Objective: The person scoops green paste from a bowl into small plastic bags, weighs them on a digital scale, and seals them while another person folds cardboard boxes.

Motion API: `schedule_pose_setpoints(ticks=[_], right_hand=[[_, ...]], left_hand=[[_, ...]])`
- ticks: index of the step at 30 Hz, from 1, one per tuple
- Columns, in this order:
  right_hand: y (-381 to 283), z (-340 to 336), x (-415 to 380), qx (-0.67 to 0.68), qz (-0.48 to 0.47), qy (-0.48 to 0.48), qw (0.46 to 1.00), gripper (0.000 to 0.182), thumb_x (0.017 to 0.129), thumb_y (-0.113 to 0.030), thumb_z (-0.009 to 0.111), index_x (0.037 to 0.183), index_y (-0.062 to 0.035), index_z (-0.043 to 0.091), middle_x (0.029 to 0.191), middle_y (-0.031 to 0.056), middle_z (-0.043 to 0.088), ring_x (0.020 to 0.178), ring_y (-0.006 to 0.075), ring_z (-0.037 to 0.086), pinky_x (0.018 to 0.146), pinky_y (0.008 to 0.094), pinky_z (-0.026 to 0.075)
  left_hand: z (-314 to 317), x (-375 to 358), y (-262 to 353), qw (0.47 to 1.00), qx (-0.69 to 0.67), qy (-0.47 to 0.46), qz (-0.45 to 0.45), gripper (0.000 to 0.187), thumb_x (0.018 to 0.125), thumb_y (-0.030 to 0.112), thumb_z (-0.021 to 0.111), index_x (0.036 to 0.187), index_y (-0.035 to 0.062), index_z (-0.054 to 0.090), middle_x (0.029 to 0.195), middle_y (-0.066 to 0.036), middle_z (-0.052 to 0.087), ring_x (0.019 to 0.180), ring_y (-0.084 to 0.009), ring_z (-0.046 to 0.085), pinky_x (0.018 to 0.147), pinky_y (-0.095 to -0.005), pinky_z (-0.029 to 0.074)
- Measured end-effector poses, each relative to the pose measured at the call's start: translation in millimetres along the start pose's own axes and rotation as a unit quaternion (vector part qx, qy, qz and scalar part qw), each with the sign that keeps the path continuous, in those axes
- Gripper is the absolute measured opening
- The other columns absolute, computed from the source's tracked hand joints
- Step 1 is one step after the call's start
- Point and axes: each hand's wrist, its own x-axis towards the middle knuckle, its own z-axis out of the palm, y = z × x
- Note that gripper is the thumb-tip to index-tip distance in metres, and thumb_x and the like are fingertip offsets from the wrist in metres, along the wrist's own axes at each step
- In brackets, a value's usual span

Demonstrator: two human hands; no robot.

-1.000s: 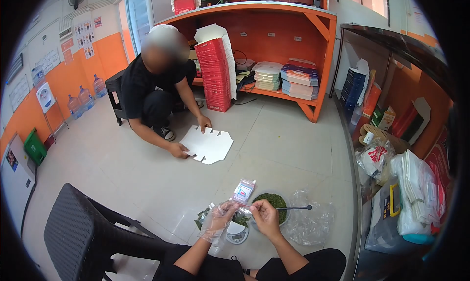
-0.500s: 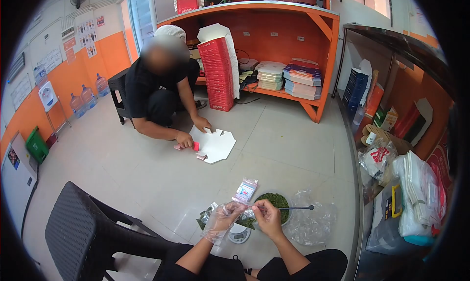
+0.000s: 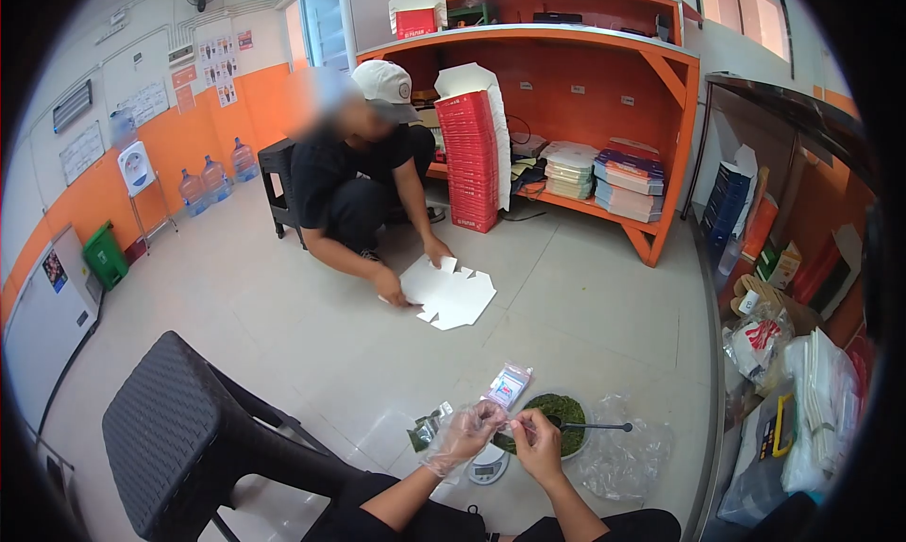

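The gloved left hand [image 3: 465,438] and the bare right hand [image 3: 535,445] are close together; whether their grip pinches something, I cannot tell. The pinkish packet [image 3: 510,384] shows just beyond, near green flakes [image 3: 555,405].

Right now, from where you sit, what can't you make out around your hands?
All in the head view:
Anything pinched by the left hand and right hand: covered by fingers.
Scale: readout too small; partly behind the left hand.
Packet: print too small.
Green flakes: partly hidden by the right hand.
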Motion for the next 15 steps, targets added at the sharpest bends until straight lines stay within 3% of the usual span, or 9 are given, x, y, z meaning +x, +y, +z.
schedule_pose_setpoints(ticks=[2, 4, 8, 10, 15], right_hand=[[-6.1, -1.3, 0.9, -0.017, -0.004, -0.022, 1.0, 0.008, 0.085, -0.008, 0.065, 0.085, -0.0015, 0.059, 0.073, 0.003, 0.06, 0.064, 0.0067, 0.055, 0.055, 0.0235, 0.043], [-3.7, -3.0, 1.3, -0.014, -0.011, -0.026, 1.0, 0.008, 0.084, -0.007, 0.064, 0.085, -0.0018, 0.059, 0.073, 0.0028, 0.06, 0.063, 0.0065, 0.054, 0.054, 0.0231, 0.042], [3.9, -6.5, 2.1, -0.013, -0.017, -0.037, 0.999, 0.007, 0.082, -0.007, 0.064, 0.083, -0.0019, 0.059, 0.071, 0.0033, 0.06, 0.06, 0.0074, 0.054, 0.052, 0.0232, 0.042], [-6.4, -9.8, 4.1, -0.019, -0.022, -0.046, 0.999, 0.008, 0.082, -0.007, 0.064, 0.083, -0.0013, 0.059, 0.07, 0.0039, 0.06, 0.059, 0.0078, 0.053, 0.052, 0.0236, 0.042], [-2.6, -11.4, 4.6, -0.018, -0.032, -0.076, 0.996, 0.01, 0.081, -0.008, 0.064, 0.083, 0.0001, 0.059, 0.068, 0.0056, 0.059, 0.056, 0.0088, 0.052, 0.052, 0.0246, 0.043]], left_hand=[[1.7, -0.9, -6.1, 0.999, -0.02, 0.025, 0.026, 0.017, 0.092, 0.019, 0.062, 0.092, 0.0021, 0.063, 0.075, -0.004, 0.064, 0.069, -0.0092, 0.058, 0.064, -0.0276, 0.047], [-2.8, -2.2, 8.2, 0.998, 0.041, -0.034, -0.014, 0.015, 0.092, 0.016, 0.063, 0.093, 0.0016, 0.063, 0.084, -0.001, 0.063, 0.078, -0.0061, 0.056, 0.069, -0.0231, 0.046], [-5.5, -2.6, 27.3, 0.996, 0.072, -0.035, -0.048, 0.017, 0.089, 0.019, 0.068, 0.088, 0.0017, 0.066, 0.078, -0.001, 0.065, 0.073, -0.0063, 0.056, 0.065, -0.0242, 0.046], [-3.5, -2.7, 21.1, 0.997, 0.023, -0.011, -0.074, 0.018, 0.086, 0.019, 0.071, 0.086, 0.0021, 0.068, 0.076, -0.002, 0.066, 0.069, -0.008, 0.058, 0.062, -0.0262, 0.047], [-6.6, -4.3, 23.0, 0.994, 0.102, -0.043, 0.005, 0.018, 0.086, 0.02, 0.07, 0.088, 0.0024, 0.067, 0.079, -0.006, 0.067, 0.071, -0.0147, 0.062, 0.065, -0.0293, 0.048]])
